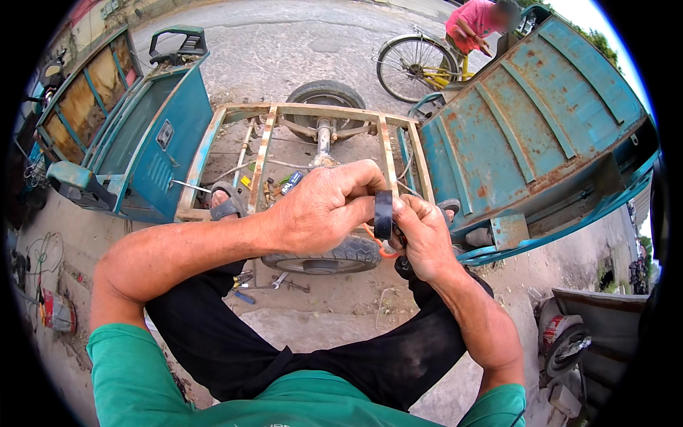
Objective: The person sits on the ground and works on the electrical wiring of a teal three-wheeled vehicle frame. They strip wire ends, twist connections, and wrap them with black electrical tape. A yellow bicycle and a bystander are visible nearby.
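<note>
A roll of black tape [383, 215] is pinched between my two hands, above the middle of a rusty metal frame [321, 112]. My left hand [324, 203] comes in from the left, its fingers curled and its thumb against the roll. On the other side my right hand [427, 238] is closed on the roll's right edge. Something dark shows under the right fingers, too hidden to name. Just below the hands runs an orange cable [386, 252], partly covered by the right hand.
Wheels [326, 257] sit at the frame's near and far sides, joined by an axle [324, 136]. Teal body panels [509, 121] flank it. Wrenches [280, 280] lie on the ground near my knees. At the back, a person in pink [475, 27] is beside a yellow bicycle [434, 73].
</note>
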`<state>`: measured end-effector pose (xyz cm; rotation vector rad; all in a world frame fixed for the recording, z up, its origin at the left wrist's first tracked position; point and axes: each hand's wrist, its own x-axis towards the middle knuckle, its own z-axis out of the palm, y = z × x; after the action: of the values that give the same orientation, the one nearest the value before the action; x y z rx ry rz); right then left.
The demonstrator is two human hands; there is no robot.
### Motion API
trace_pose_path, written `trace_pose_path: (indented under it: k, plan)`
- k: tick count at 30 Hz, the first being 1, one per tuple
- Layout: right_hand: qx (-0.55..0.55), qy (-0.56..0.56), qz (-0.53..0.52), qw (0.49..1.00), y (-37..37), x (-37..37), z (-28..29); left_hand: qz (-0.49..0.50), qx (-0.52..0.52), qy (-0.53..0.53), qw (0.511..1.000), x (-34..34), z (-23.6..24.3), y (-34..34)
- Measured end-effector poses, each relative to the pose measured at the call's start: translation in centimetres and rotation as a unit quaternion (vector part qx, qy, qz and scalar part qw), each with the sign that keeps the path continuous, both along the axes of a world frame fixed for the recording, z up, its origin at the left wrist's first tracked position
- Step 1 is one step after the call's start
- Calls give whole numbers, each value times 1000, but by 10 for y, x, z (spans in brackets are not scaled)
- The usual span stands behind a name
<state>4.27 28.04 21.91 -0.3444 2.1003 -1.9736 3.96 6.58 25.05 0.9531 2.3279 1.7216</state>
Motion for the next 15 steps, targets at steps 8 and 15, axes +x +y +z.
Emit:
trace_pose_path:
  k: [8,15]
  plan:
    - [-5,105,11,994,2,4,-4,52,18,-146,988,-5,10,0]
    - [58,86,6,995,-4,6,-4,44,-93,-130,986,-12,11,-5]
